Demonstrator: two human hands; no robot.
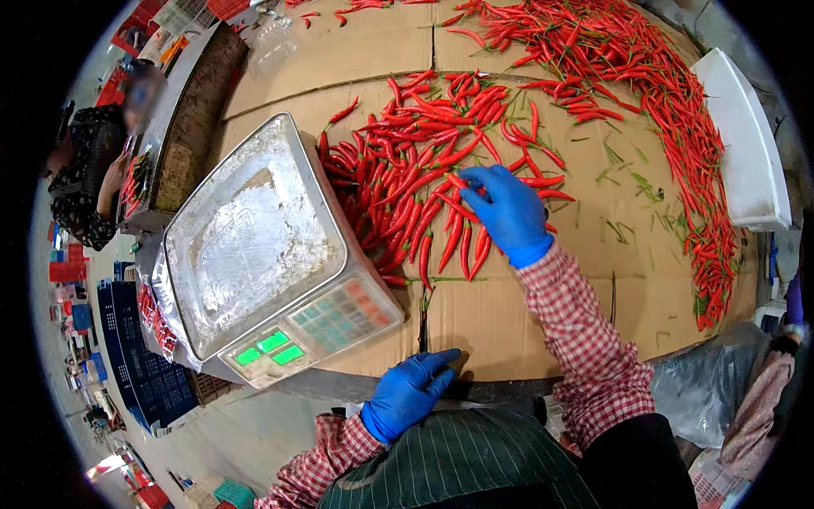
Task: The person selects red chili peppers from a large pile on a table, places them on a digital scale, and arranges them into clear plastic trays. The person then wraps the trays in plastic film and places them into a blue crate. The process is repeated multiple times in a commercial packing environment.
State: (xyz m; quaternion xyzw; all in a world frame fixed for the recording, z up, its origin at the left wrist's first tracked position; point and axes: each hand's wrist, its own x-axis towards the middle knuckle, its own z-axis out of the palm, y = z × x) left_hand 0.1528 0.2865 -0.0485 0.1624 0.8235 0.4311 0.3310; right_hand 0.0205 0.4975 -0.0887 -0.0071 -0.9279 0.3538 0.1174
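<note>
My right hand (507, 210), in a blue glove, reaches over a pile of red chili peppers (424, 140) on the cardboard-covered table. Its thumb and fingers are closed around the end of one red chili pepper (458, 181); the fingers partly hide it. More chilies with green stems lie just below and beside those fingertips. At the near table edge rests my left hand (409, 392), also gloved in blue. It is empty, its fingers loosely stretched out and pointing right. A weighing scale (254, 229) with a worn metal tray and green-lit displays stands left of the pile.
A larger heap of chilies (585, 42) curves along the far and right side. Loose green stems (649, 188) lie on the cardboard (509, 327). A white foam box (746, 140) stands at right. Dark blue crates (140, 356) and another person (85, 170) are at left.
</note>
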